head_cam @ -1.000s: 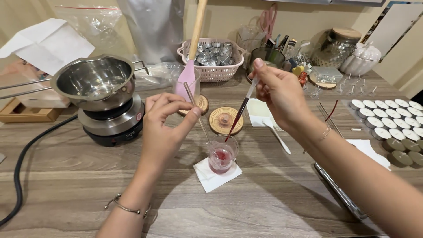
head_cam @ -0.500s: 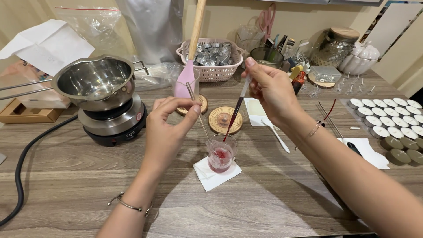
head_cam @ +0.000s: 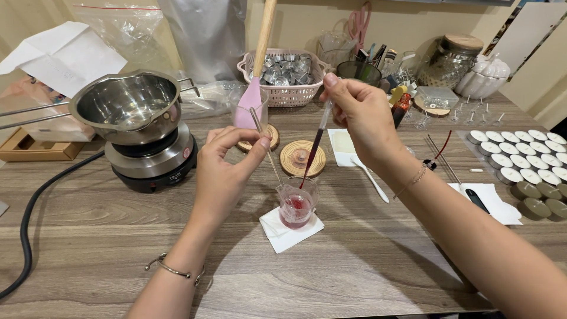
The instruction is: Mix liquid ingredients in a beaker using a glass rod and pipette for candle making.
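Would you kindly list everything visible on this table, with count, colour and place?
Small glass cup: one, clear with red liquid, centre, on a white napkin.
Dropper: one, dark red inside, tip in the cup.
Stirring rod: one, clear, slanting into the cup.
Metal pot: one, silver, left, on a black hot plate.
Spatula: one, pink with wooden handle, in a glass behind the cup.
Basket: one, pink, back centre, holding metal tins.
Tealight cups: many, white and grey, right edge.
Wooden coaster: one, tan, behind the cup.
Left hand: grip on the rod.
Right hand: grip on the dropper.
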